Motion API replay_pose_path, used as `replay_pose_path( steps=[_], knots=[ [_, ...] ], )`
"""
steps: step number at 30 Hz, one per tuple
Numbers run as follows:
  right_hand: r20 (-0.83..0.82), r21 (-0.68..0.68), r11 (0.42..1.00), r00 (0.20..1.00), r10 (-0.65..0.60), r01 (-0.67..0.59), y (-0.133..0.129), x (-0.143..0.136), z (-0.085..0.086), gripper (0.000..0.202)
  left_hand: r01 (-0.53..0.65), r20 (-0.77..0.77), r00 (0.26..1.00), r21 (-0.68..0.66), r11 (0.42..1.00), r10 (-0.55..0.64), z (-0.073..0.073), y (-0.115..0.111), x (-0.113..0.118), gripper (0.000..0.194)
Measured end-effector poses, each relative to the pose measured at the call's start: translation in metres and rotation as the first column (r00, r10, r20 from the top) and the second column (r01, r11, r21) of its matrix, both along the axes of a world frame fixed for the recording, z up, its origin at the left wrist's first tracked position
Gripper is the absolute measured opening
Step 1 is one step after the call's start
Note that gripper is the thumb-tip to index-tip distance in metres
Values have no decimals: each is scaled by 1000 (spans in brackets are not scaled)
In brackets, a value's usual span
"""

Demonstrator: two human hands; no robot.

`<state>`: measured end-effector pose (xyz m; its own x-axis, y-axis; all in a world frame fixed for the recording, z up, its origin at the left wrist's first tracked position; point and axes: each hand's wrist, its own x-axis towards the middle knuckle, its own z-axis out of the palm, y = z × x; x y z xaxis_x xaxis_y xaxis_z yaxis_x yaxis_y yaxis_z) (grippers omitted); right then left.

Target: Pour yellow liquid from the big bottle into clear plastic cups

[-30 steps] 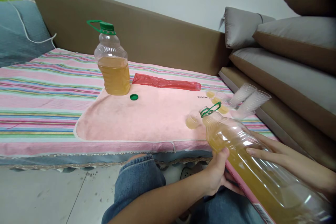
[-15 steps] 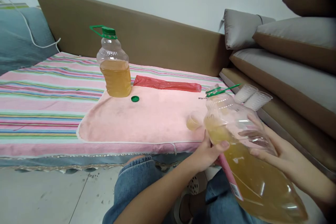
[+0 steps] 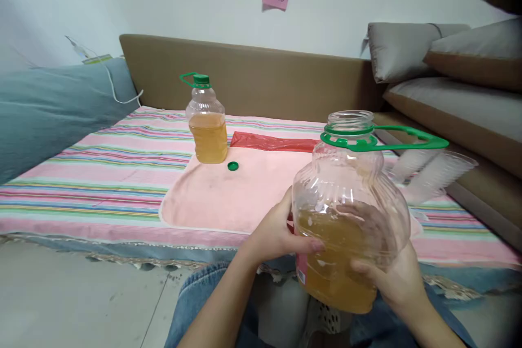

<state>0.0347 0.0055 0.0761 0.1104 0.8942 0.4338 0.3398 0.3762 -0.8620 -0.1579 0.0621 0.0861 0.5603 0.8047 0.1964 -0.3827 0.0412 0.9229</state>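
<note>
The held bottle's liquid is amber, the sheet pink and striped.

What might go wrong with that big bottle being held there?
The open bottle has no cap on its neck, so a sharp tilt could spill liquid onto the jeans. Its plastic looks smooth and might slip between the left hand and the right hand. The loose green cap on the pink mat could get knocked away.

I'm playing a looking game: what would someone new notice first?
Probably the big open bottle, held in front between the left hand and right hand. Next, the capped bottle standing at the far left corner of the pink cloth. Red plastic lies just right of that bottle.
</note>
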Motion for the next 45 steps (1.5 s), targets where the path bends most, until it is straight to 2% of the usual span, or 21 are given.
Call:
replay_pose_path(
  steps=[3, 5, 7, 10, 12, 13, 15, 17, 18, 20, 23, 27, 30, 33, 36, 41, 43, 45],
  knots=[
    [-72, 39, 998, 996, 50, -47, 14, -29, -4, 98, -95, -34, 995, 19, 995, 96, 2, 1, -28, 87],
    [-115, 59, 996, 990, 76, -70, 25, -49, -4, 103, -184, -36, 983, -24, 983, 183, 2, 0, -44, 88],
    [-150, 94, 992, 983, 104, -90, 37, -68, -4, 103, -291, -25, 957, -71, 954, 290, 2, 0, -58, 91],
    [-205, 155, 980, 966, 156, -125, 61, -95, -4, 102, -470, 14, 882, -64, 881, 471, -1, 1, -75, 89],
    [-241, 195, 967, 948, 209, -163, 81, -112, -6, 103, -607, 24, 792, -73, 792, 609, -3, 4, -86, 78],
    [-254, 219, 958, 937, 241, -187, 92, -121, -7, 103, -680, 12, 729, -95, 727, 684, -4, 6, -91, 71],
    [-274, 274, 934, 912, 305, -230, 113, -139, -9, 104, -814, -52, 570, -166, 556, 820, -5, 9, -103, 60],
    [-283, 321, 910, 890, 358, -263, 135, -157, -12, 104, -883, -113, 436, -246, 400, 893, -5, 11, -114, 56],
    [-288, 336, 901, 881, 377, -275, 145, -167, -13, 103, -894, -131, 393, -284, 346, 910, -6, 11, -119, 56],
    [-299, 350, 887, 862, 409, -299, 162, -186, -17, 102, -896, -145, 352, -338, 288, 925, -7, 11, -126, 58],
    [-308, 340, 874, 838, 451, -346, 183, -211, -24, 104, -905, -170, 317, -347, 244, 933, -14, 13, -130, 58],
    [-282, 318, 864, 832, 478, -389, 199, -236, -36, 105, -907, -207, 285, -374, 193, 936, -32, 27, -136, 59],
    [-283, 329, 856, 823, 492, -398, 205, -248, -45, 101, -894, -189, 328, -378, 240, 926, -45, 34, -142, 56],
    [-307, 324, 856, 811, 498, -403, 206, -253, -53, 101, -884, -152, 351, -379, 274, 924, -49, 31, -145, 56],
    [-321, 311, 863, 811, 489, -397, 204, -253, -59, 104, -887, -161, 302, -408, 216, 940, -44, 23, -140, 53],
    [-313, 299, 872, 823, 474, -388, 201, -250, -63, 102, -932, -182, 123, -360, 51, 976, -25, 14, -125, 30],
    [-303, 298, 875, 831, 466, -382, 202, -251, -64, 103, -935, -169, 107, -351, 42, 980, -20, 13, -120, 26],
    [-298, 300, 876, 835, 462, -377, 202, -252, -64, 104, -935, -131, 131, -346, 79, 983, -16, 13, -115, 32]
  ],
)
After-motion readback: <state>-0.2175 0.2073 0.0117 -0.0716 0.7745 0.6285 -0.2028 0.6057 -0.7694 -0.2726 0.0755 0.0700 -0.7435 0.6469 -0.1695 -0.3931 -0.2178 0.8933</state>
